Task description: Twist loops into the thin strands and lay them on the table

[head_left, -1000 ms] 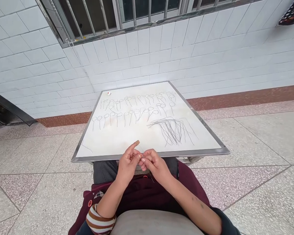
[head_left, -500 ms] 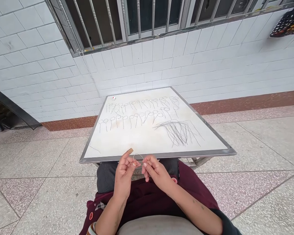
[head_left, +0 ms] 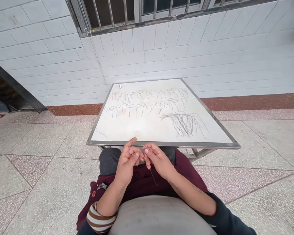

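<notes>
Wire [head_left: 153, 176] is between the two hands, just off the tabletop's [head_left: 127, 129] near edge at 6 o'clock, its tail hanging down. Left hand [head_left: 127, 160]: thumb and fingers pinched closed on it (tan wrap on one raised fingertip). Right hand [head_left: 159, 160]: fingers also closed on it, close beside. Looped wires [head_left: 111, 108] lie in rough rows, 9 to 1 o'clock; loose wires [head_left: 186, 125] heap at 4.
</notes>
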The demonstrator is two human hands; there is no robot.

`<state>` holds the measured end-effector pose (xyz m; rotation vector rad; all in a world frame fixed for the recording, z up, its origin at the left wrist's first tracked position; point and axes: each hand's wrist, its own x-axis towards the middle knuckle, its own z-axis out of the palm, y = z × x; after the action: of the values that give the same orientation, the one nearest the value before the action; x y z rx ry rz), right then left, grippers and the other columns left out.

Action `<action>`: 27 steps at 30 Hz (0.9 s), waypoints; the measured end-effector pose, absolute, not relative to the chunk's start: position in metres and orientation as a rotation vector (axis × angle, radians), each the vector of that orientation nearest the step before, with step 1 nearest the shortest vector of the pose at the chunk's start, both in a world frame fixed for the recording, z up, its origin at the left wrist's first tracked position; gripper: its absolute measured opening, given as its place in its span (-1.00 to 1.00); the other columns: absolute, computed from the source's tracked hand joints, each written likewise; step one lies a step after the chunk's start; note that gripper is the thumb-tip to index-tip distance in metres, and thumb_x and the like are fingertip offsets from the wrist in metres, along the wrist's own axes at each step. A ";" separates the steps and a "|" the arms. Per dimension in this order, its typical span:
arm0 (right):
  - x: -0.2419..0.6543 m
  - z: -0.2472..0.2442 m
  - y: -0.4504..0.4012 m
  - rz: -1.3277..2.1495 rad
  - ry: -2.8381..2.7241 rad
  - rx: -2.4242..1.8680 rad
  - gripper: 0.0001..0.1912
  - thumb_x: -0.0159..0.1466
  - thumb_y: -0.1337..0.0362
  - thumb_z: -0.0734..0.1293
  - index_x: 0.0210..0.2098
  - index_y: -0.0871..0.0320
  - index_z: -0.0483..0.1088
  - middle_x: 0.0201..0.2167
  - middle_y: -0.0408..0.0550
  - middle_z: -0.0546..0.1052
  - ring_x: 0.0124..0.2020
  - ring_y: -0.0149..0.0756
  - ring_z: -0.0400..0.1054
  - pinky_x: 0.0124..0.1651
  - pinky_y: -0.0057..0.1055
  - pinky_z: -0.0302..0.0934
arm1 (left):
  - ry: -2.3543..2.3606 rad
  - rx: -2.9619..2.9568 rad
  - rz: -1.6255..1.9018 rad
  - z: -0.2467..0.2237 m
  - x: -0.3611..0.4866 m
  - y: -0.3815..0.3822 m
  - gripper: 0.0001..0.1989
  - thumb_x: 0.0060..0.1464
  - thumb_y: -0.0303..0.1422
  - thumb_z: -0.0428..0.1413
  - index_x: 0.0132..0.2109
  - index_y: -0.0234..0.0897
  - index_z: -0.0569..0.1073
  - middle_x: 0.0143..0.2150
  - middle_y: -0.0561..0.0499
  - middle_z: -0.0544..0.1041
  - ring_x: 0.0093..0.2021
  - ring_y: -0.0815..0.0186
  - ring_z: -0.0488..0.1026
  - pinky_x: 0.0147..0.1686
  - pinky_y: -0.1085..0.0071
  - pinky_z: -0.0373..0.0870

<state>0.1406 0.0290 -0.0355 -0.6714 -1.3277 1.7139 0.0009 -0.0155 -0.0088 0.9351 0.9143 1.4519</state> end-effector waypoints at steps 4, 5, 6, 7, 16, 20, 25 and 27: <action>0.149 -0.034 0.031 1.742 -1.329 -0.740 -0.73 0.32 0.04 0.25 -0.16 0.10 0.34 -0.54 -0.27 0.29 -0.68 -0.55 0.08 -0.64 -0.56 0.04 | 0.905 0.897 1.418 -0.011 0.001 -0.016 -0.49 0.13 -0.30 0.19 0.21 -0.20 0.31 -0.45 0.11 0.40 -0.40 0.42 0.34 -0.33 0.49 0.27; 0.151 -0.033 0.031 1.759 -1.348 -0.751 -0.72 0.33 0.04 0.24 -0.13 0.10 0.34 -0.57 -0.29 0.27 -0.70 -0.55 0.05 -0.66 -0.57 0.00 | 0.892 0.881 1.413 -0.011 0.002 -0.016 -0.48 0.12 -0.30 0.19 0.21 -0.19 0.31 -0.46 0.12 0.38 -0.41 0.42 0.33 -0.31 0.48 0.29; 0.152 -0.032 0.031 1.772 -1.368 -0.760 -0.71 0.33 0.04 0.23 -0.11 0.09 0.34 -0.60 -0.31 0.24 -0.71 -0.55 0.02 -0.67 -0.57 -0.03 | 0.876 0.867 1.404 -0.011 0.003 -0.017 -0.46 0.11 -0.29 0.20 0.22 -0.18 0.30 -0.46 0.13 0.37 -0.42 0.42 0.33 -0.31 0.46 0.31; 0.154 -0.031 0.031 1.779 -1.386 -0.765 -0.71 0.34 0.04 0.22 -0.10 0.08 0.34 -0.63 -0.33 0.21 -0.73 -0.55 0.00 -0.69 -0.58 -0.06 | 0.862 0.857 1.389 -0.011 0.004 -0.017 -0.45 0.10 -0.30 0.21 0.22 -0.18 0.29 -0.46 0.13 0.37 -0.43 0.42 0.33 -0.33 0.46 0.31; 0.176 -0.021 0.034 1.554 -1.719 -0.835 -0.73 0.37 0.07 0.18 -0.20 0.12 0.38 -0.64 -0.29 0.22 -0.68 -0.52 0.03 -0.61 -0.55 -0.03 | 0.784 0.764 1.189 -0.006 -0.002 -0.022 -0.42 0.04 -0.38 0.24 0.21 -0.17 0.32 -0.48 0.11 0.41 -0.61 0.55 0.10 -0.59 0.57 0.01; 0.189 -0.011 0.033 1.296 -1.957 -0.843 -0.74 0.38 0.15 0.16 -0.23 0.14 0.41 -0.41 -0.15 0.43 -0.54 -0.48 0.19 -0.44 -0.51 0.10 | 0.808 0.758 1.114 -0.003 -0.012 -0.027 -0.40 0.04 -0.44 0.23 0.23 -0.22 0.29 -0.49 0.09 0.43 -0.62 0.58 0.06 -0.60 0.59 -0.05; 0.193 -0.006 0.032 1.052 -2.146 -0.878 -0.74 0.39 0.22 0.13 -0.21 0.11 0.43 -0.29 -0.11 0.52 -0.36 -0.39 0.34 -0.27 -0.47 0.16 | 0.891 0.811 1.119 -0.001 -0.018 -0.031 -0.36 0.03 -0.41 0.24 0.25 -0.25 0.27 -0.48 0.07 0.46 -0.61 0.56 0.11 -0.59 0.57 -0.02; 0.194 -0.008 0.036 0.992 -2.169 -0.899 -0.74 0.39 0.22 0.12 -0.21 0.09 0.44 -0.27 -0.12 0.53 -0.33 -0.37 0.36 -0.24 -0.46 0.18 | 0.933 0.825 1.119 -0.002 -0.022 -0.031 -0.34 0.00 -0.41 0.25 0.26 -0.25 0.27 -0.49 0.08 0.46 -0.61 0.55 0.12 -0.60 0.57 -0.01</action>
<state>0.1945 0.0356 -0.0081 -0.8990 -2.1693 0.9920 -0.0217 -0.0306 -0.0018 0.8253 0.9332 1.1190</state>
